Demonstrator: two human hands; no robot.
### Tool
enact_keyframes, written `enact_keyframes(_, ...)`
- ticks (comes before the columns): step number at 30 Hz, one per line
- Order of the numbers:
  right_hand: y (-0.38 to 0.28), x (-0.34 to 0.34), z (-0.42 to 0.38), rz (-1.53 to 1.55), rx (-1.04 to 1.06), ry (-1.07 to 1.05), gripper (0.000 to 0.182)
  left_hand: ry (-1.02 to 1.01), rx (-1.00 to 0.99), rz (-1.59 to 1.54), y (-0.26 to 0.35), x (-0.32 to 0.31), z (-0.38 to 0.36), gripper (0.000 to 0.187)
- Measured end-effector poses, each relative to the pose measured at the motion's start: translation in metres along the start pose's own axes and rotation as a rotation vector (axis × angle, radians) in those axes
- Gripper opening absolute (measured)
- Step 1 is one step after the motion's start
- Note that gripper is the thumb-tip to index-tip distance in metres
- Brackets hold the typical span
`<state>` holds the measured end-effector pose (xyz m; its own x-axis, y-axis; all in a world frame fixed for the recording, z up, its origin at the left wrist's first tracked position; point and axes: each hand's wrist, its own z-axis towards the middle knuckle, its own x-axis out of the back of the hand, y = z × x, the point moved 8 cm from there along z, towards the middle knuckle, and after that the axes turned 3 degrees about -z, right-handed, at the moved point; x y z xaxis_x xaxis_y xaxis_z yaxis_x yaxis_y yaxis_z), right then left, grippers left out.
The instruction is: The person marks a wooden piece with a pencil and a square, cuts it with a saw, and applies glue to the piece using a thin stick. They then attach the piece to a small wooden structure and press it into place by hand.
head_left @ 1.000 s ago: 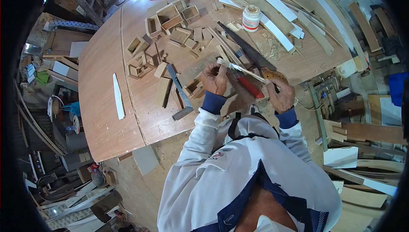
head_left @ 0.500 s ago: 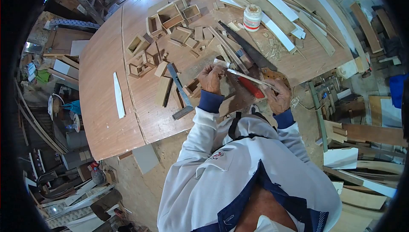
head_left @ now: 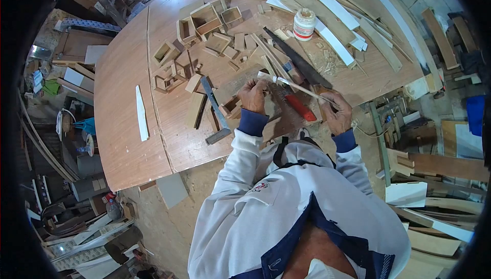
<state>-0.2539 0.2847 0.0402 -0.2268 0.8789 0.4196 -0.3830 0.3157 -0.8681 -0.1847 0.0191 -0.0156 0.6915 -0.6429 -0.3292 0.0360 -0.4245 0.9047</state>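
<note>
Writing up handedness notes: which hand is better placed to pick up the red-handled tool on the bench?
Probably right: the right hand sits beside the red-handled tool; the left hand is farther off, gripping the thin stick.

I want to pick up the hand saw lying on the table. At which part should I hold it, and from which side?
Probably best by the wooden handle, the end nearest the person's right hand, coming from the table's near edge. The dark blade runs away towards the white jar, so fingers stay clear of it.
</note>
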Motion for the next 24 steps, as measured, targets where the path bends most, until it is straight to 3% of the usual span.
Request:
enact_keyframes(6, -0.018, -0.007, 0.011, 0.077, 0.023, 0.034, 0.015, -0.009, 0.057, -0.083, -0.008, -0.002, 0.002, 0.011)
enact_keyframes(14, 0.017, -0.018, 0.003, 0.084, -0.006, 0.063, 0.015, -0.041, 0.288, -0.33, -0.017, -0.015, 0.0, 0.005)
enact_keyframes(18, 0.017, -0.01, 0.0, 0.02, 0.058, 0.016, 0.014, -0.07, 0.273, -0.341, -0.01, -0.019, -0.001, 0.004)
enact_keyframes(20, 0.02, 0.0, 0.001, 0.127, 0.008, 0.121, 0.014, -0.051, 0.29, -0.301, -0.01, -0.018, 0.001, 0.003)
enact_keyframes(24, 0.008, -0.009, 0.009, 0.145, -0.084, 0.096, 0.013, -0.068, 0.295, -0.287, -0.015, -0.023, 0.001, 0.004)
